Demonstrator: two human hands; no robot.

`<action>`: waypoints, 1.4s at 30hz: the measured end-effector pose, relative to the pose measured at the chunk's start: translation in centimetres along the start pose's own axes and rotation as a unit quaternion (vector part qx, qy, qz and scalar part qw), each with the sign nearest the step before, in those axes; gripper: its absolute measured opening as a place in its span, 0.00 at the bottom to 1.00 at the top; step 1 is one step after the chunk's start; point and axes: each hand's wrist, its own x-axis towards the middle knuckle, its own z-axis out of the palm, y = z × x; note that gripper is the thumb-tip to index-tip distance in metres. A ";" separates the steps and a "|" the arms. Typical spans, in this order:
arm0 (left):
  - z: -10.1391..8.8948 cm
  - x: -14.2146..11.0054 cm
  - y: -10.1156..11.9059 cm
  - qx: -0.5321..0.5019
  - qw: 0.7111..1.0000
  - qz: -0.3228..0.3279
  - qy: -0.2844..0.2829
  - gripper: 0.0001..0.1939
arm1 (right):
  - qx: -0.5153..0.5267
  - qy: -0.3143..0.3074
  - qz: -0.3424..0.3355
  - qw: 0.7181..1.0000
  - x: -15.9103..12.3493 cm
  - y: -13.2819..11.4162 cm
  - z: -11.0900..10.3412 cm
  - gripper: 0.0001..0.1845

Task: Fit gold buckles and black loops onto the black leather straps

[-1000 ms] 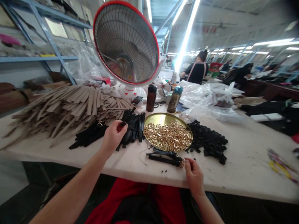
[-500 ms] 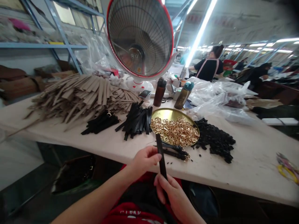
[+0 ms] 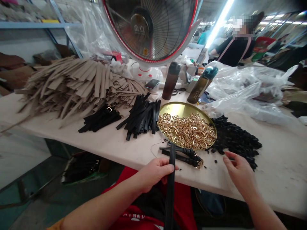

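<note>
My left hand (image 3: pixel 159 171) grips a long black strap (image 3: pixel 170 188) between thumb and fingers, at the table's front edge. The strap runs upright past the tray's near rim and down over my lap. Over the table to the right, my right hand (image 3: pixel 240 174) is open, its fingers loosely bent and apart. Its fingertips are beside a heap of small black loops (image 3: pixel 237 137). A round gold tray (image 3: pixel 178 107) holds a mass of small gold buckles (image 3: pixel 189 131). In front of it lie several black straps with buckles (image 3: pixel 184 156).
Black straps (image 3: pixel 141 118) lie in a pile left of the tray, beside a buckled bundle (image 3: pixel 100 118). Beige strips (image 3: pixel 72 86) are heaped farther left. Behind stand a fan-shaped heater (image 3: pixel 148 32), two bottles (image 3: pixel 171 80) and plastic bags (image 3: pixel 249 86). A person (image 3: pixel 236 48) is in the background.
My right hand has let go of the strap and moved right to the black loops. My left hand still holds the strap. The view has shifted closer and lower.
</note>
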 end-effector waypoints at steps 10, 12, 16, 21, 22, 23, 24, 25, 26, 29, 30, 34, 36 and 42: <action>0.0 1.9 0.9 0.092 0.996 -0.016 0.007 0.16 | -0.058 -0.046 0.022 0.997 2.0 0.9 1.4 0.22; -0.3 2.1 0.9 0.143 0.989 0.025 0.002 0.12 | 0.026 -0.034 0.056 0.997 1.1 0.0 0.6 0.23; 0.3 2.1 0.9 0.187 0.980 0.049 -0.046 0.12 | 0.340 -0.104 0.177 0.918 -1.7 -4.1 -0.9 0.20; 1.8 1.3 1.1 0.216 0.970 0.071 -0.080 0.14 | 0.613 -0.168 0.274 0.722 -5.1 -10.5 -1.1 0.14; 1.9 1.1 1.0 0.214 0.971 0.078 -0.071 0.15 | 0.634 -0.169 0.276 0.702 -5.5 -11.4 -0.9 0.13; 2.0 0.9 0.9 0.211 0.972 0.082 -0.063 0.15 | 0.650 -0.167 0.276 0.688 -5.8 -12.2 -0.7 0.12; 2.0 0.7 0.7 0.210 0.972 0.083 -0.056 0.15 | 0.662 -0.161 0.274 0.679 -6.0 -12.8 -0.4 0.12; 1.9 0.5 0.5 0.213 0.972 0.082 -0.050 0.14 | 0.670 -0.154 0.274 0.673 -6.2 -13.2 -0.2 0.11; 1.9 0.3 0.3 0.218 0.972 0.083 -0.042 0.14 | 0.675 -0.147 0.276 0.668 -6.4 -13.6 0.0 0.11; 1.8 -0.2 -0.2 0.228 0.969 0.092 -0.015 0.12 | 0.679 -0.134 0.285 0.663 -7.0 -14.2 0.4 0.08; 1.8 -0.3 -0.3 0.227 0.969 0.098 -0.008 0.12 | 0.678 -0.130 0.286 0.665 -7.2 -14.3 0.5 0.08; 2.1 -1.0 -0.6 0.244 0.964 0.103 0.002 0.12 | 0.649 -0.128 0.264 0.702 -8.2 -14.4 0.2 0.08; 2.3 -1.5 -0.8 0.265 0.960 0.093 -0.003 0.12 | 0.629 -0.122 0.251 0.725 -8.7 -14.3 0.0 0.08; 2.1 -2.5 -1.0 0.357 0.929 0.099 0.012 0.15 | 0.582 -0.158 0.220 0.767 -9.8 -13.9 -0.8 0.14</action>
